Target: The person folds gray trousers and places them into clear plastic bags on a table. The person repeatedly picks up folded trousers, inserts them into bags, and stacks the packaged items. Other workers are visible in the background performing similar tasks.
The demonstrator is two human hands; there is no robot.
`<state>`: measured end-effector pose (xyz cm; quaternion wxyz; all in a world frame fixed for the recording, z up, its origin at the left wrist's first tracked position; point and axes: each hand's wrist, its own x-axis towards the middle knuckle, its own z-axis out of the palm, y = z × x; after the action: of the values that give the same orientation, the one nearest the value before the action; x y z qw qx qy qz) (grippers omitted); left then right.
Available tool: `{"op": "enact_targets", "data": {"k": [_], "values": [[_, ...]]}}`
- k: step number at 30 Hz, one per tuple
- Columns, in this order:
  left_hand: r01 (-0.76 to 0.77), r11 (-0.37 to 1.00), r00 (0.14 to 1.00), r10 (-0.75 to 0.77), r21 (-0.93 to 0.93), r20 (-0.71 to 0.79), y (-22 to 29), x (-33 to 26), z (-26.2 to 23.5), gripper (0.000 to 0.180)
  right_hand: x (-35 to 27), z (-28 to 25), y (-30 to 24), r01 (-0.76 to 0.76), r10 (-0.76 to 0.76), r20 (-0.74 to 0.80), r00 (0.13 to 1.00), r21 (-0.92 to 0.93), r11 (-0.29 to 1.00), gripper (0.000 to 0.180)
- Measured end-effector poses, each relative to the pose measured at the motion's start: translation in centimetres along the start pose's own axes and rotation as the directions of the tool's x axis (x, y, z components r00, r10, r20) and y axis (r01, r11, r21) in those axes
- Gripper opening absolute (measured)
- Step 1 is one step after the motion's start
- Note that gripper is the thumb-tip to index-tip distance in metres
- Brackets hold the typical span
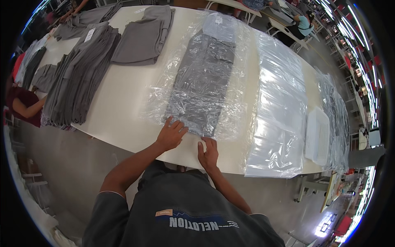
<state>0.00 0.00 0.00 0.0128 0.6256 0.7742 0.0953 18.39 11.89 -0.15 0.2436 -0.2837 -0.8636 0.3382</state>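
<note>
A pair of grey folded trousers (201, 74) lies flat inside a clear plastic bag (238, 96) in front of me on the table. The bag is wrinkled and wider than the trousers. My left hand (172, 135) rests at the bag's near left corner, its fingers spread on the plastic. At the near right corner is my right hand (209, 153), its fingertips reaching the edge and its thumb apart from them. Neither hand shows anything gripped.
To the right lies a stack of clear plastic bags (279, 103), then a white basket (317, 136) and bagged garments (334, 111). Left are a folded pair of grey trousers (144, 37) and a tall pile of them (80, 78). A person's arm (26, 107) is at the white table's (119, 103) left edge.
</note>
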Motion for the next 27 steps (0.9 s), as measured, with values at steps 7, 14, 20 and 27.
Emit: {"op": "enact_targets", "data": {"k": [7, 14, 20, 27], "values": [[-0.07, 0.995, 0.998, 0.07, 0.073, -0.003, -3.4, 2.5, 2.5, 0.026, -1.3, 4.0, 0.3, -0.702, 0.592, 0.383, 0.71, 0.318, 0.637, 0.029], [-0.23, 0.972, 0.972, 0.232, 0.055, -0.043, -4.5, 4.4, 3.5, 0.019, 0.1, 5.0, -1.9, -0.828, 0.722, 0.449, 0.526, 0.463, 0.316, 0.027], [-0.347, 0.93, 0.937, 0.342, -0.118, -0.067, -7.0, 6.5, 4.7, 0.014, 2.4, 8.2, -4.6, -0.795, 0.759, 0.466, 0.455, 0.597, 0.109, 0.048], [-0.37, 0.841, 0.904, 0.424, -0.396, 0.056, -5.6, 6.5, 4.3, 0.018, 4.4, 8.4, -7.8, -0.571, 0.885, 0.279, 0.374, 0.821, -0.018, 0.052]]}}
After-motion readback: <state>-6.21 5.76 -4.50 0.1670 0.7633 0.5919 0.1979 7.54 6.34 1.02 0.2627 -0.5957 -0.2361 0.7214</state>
